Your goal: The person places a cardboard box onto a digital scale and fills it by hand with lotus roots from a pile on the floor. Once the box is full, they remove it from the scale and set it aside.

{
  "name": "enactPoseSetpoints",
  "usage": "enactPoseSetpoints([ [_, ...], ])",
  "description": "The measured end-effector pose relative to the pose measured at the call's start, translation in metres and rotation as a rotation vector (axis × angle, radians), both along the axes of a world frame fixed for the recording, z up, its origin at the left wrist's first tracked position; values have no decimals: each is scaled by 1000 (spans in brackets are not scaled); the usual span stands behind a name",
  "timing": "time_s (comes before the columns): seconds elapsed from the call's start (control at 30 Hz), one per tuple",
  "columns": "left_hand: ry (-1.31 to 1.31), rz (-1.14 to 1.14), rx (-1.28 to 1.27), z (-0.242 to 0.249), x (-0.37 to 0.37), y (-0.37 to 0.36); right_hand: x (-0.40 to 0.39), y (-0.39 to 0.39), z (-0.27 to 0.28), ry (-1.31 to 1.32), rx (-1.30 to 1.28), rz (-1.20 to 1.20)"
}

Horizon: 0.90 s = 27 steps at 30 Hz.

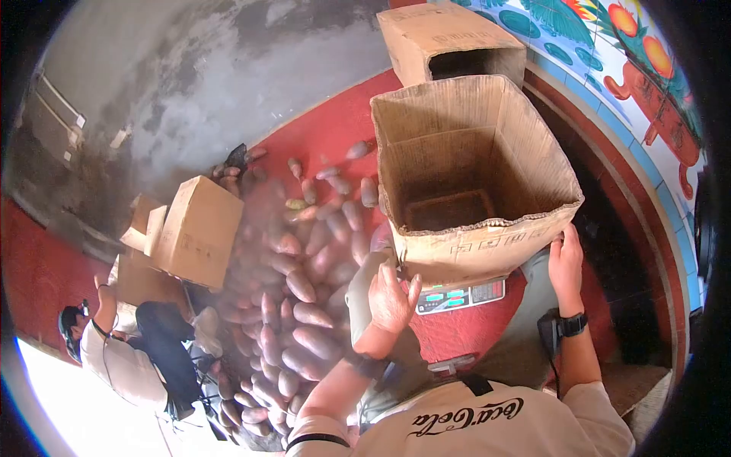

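A large open-topped cardboard box [457,251] stands in front of me over a digital scale [449,298], whose lit display shows below the box's near side. Inside, the box looks bare and brown, with a worn, uneven rim. My left hand [392,301] is at its lower left corner, thumb on the near face and fingers along the side. At the right corner, my right hand [565,263] holds the box's side, fingers reaching up toward the rim. A dark watch [572,324] is on my right wrist.
Many long reddish-brown tubers, like sweet potatoes [316,343], cover the red floor to my left. Another cardboard box [449,34] lies behind mine. At far left, a person [129,358] is beside a tilted cardboard box [199,232]. A painted wall [647,84] rises on the right.
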<state>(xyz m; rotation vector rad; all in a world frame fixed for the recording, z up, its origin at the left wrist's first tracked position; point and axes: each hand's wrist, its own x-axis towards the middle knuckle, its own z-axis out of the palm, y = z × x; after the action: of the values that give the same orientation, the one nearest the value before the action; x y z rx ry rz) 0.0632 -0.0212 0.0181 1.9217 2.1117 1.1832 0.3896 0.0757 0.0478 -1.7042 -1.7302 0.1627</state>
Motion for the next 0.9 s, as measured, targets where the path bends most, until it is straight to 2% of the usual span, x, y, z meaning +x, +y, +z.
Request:
enactPoseSetpoints([
  [0.37,167,49,144,10,-1,-3,1,0,-6,58,95,18],
  [0.67,-7,-19,278,6,-3,-5,14,-3,-19,88,155,45],
  [0.9,14,-34,311,8,-2,-6,16,-7,-16,101,123,17],
])
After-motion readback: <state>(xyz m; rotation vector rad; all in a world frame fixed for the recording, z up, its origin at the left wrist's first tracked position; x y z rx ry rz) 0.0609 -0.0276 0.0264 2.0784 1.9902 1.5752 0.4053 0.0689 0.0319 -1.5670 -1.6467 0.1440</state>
